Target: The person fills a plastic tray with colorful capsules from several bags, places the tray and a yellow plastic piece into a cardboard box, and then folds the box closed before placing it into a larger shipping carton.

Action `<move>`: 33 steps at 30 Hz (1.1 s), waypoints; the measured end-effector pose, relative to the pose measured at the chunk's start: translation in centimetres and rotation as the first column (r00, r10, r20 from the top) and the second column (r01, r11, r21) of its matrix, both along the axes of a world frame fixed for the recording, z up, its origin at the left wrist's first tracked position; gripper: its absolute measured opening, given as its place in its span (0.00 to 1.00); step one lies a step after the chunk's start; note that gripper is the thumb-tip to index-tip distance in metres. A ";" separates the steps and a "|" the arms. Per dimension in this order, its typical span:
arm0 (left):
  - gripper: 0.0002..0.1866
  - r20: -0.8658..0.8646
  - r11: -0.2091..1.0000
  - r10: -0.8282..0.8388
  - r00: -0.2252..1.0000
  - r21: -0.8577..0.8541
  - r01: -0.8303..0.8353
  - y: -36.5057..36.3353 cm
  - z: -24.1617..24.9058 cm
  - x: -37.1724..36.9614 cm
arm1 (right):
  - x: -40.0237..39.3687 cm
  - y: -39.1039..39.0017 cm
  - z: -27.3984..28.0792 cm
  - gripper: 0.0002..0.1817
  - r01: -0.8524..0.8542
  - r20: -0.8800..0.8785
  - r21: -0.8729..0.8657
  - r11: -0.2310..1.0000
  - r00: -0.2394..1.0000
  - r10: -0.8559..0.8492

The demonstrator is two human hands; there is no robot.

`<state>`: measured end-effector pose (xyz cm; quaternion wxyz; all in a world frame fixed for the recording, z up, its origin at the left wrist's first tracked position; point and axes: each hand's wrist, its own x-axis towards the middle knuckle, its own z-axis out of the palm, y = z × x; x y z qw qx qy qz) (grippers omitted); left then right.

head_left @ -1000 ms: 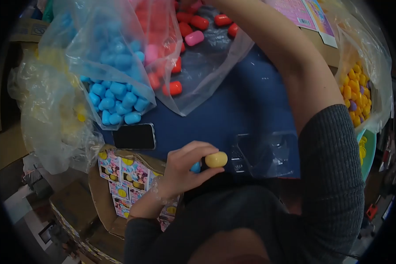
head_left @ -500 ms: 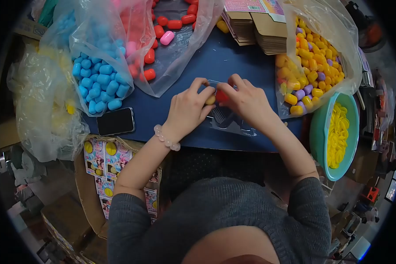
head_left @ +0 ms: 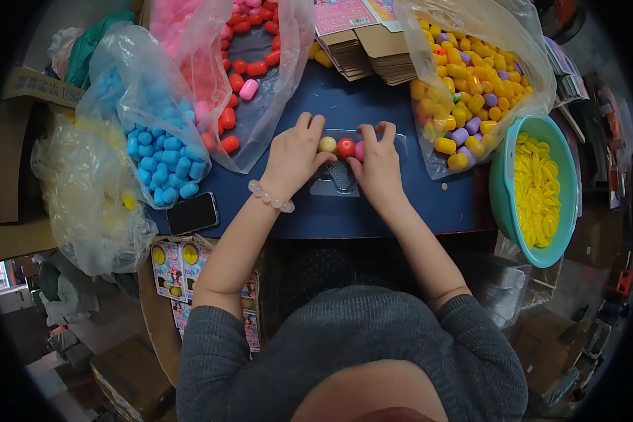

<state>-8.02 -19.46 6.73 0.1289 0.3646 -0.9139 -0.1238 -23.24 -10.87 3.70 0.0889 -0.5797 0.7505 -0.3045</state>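
A clear plastic tray (head_left: 337, 186) lies on the blue table in front of me. A pale yellow capsule (head_left: 328, 145), a red capsule (head_left: 345, 148) and a pink capsule (head_left: 359, 150) sit in a row at it. My left hand (head_left: 293, 156) has thumb and index finger around the pale yellow one. My right hand (head_left: 378, 167) grips the pink one at the other end, partly covering it. Between the two hands the red capsule touches neither clearly.
Bags of blue capsules (head_left: 163, 165), red and pink capsules (head_left: 257, 68), and orange and purple capsules (head_left: 475, 84) surround the work spot. A teal basin (head_left: 501, 183) holds yellow discs. A phone (head_left: 193, 213) lies left; folded cartons (head_left: 380, 53) are stacked behind.
The view has shifted. My hands have moved apart a little, and the red capsule that was under my right fingers now shows between them, with a pink one at my right hand.
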 end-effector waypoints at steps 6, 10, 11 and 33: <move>0.13 -0.246 0.995 -0.091 0.965 0.004 0.095 4.5 0.1 -1.9 | -0.9 0.3 -0.6 0.25 0.019 0.278 -0.031 0.999 0.961 -0.010; 0.10 -0.258 0.970 -0.224 0.940 0.037 0.241 5.0 -1.7 -2.5 | -1.5 0.5 -1.5 0.18 0.002 0.213 -0.129 0.992 0.977 0.025; 0.09 -0.235 0.964 -0.239 0.942 0.057 0.259 5.0 -1.8 -2.3 | -1.5 0.8 -1.1 0.15 -0.017 0.248 -0.119 0.993 0.968 0.046; 0.05 -0.360 0.865 -0.498 0.789 -0.142 0.481 4.1 1.7 -15.6 | -19.3 4.5 7.8 0.12 0.260 -0.118 -0.136 0.956 0.954 -0.277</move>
